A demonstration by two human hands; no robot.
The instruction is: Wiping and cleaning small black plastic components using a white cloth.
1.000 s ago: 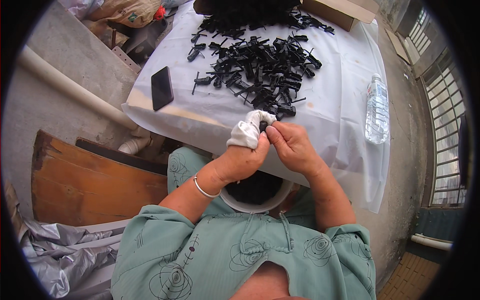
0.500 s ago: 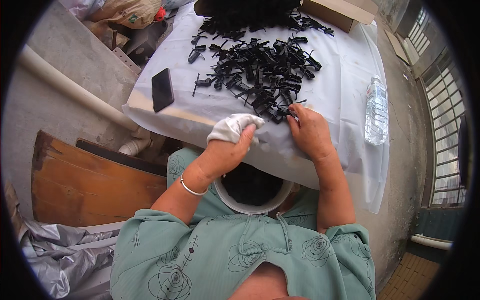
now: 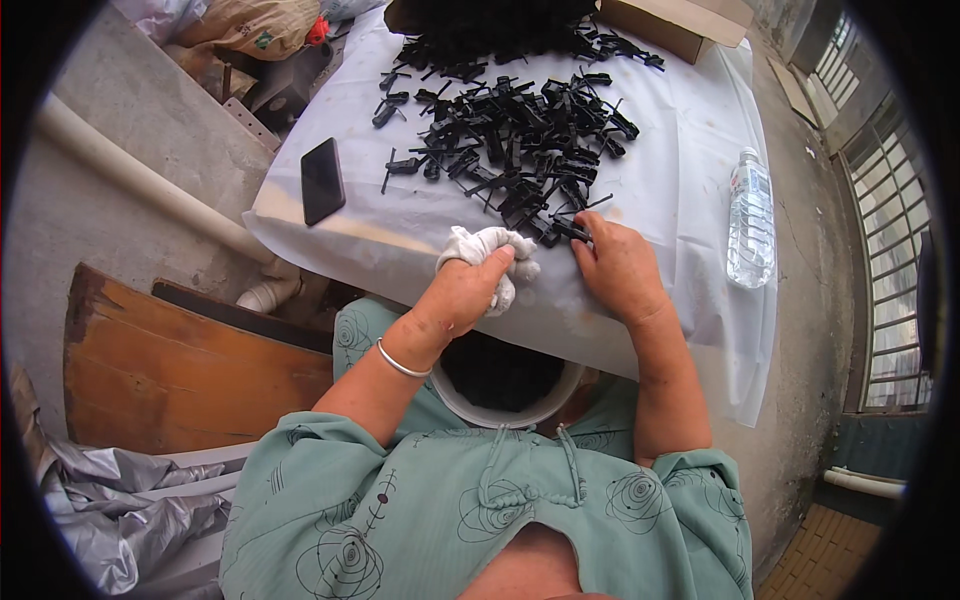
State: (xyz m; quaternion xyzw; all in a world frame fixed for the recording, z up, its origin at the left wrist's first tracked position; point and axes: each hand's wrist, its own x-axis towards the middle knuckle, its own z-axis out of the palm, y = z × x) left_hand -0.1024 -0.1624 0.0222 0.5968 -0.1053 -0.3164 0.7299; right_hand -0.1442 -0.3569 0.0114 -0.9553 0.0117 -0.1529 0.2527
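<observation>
Black clips (image 3: 520, 150) lie heaped on the white-covered tabletop (image 3: 690, 170); right hand (image 3: 620, 265) pinches one clip at the heap's near edge. Left hand (image 3: 465, 295) stays closed on a white cloth (image 3: 485, 248). Best practice: lift singly, avoiding tangled neighbours.

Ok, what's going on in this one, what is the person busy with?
A person sits at a table covered in white sheeting, sorting through a heap of small black plastic parts. The left hand clutches a crumpled white cloth at the table edge, while the right hand pinches one black part at the near edge of the heap. A bucket sits in the lap, with a dark phone and water bottle on the table.
</observation>
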